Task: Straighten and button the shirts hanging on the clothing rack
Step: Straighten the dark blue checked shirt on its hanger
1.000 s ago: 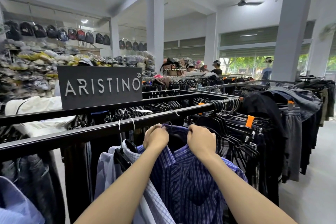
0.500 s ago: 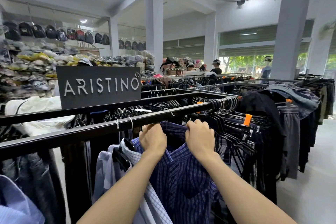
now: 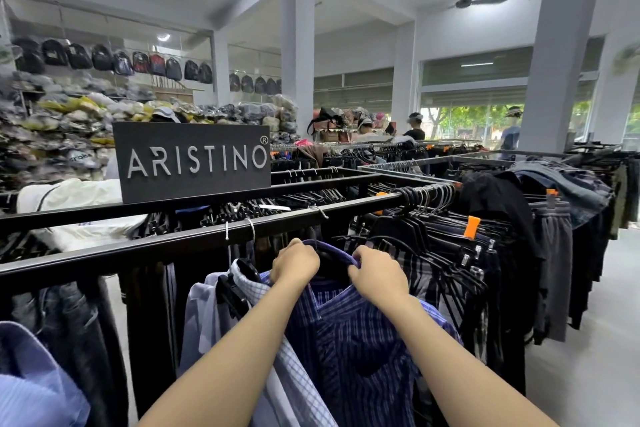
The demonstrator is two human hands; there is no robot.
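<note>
- two bare hands are up at the neck of one navy-and-purple striped cotton shirt (image 3: 349, 333), which hangs from the long black metal rack rail (image 3: 166, 246), between a pale blue checked shirt (image 3: 294, 371) on its left and a packed row of dark garments on black plastic hangers (image 3: 433, 239) on its right.
- the left hand (image 3: 295, 262) has its fingers curled round the left side of the purple collar (image 3: 332, 248); the right hand (image 3: 379, 276) pinches the collar's right end.
- the step in hand looks like straightening the collar on its hanger, ahead of any buttoning.
- the front placket below lies open in a v, so buttons there seem undone, though no button is clear enough to see.
- the next move likely calls for drawing both collar ends together, then moving the fingers down to the top button.
</note>
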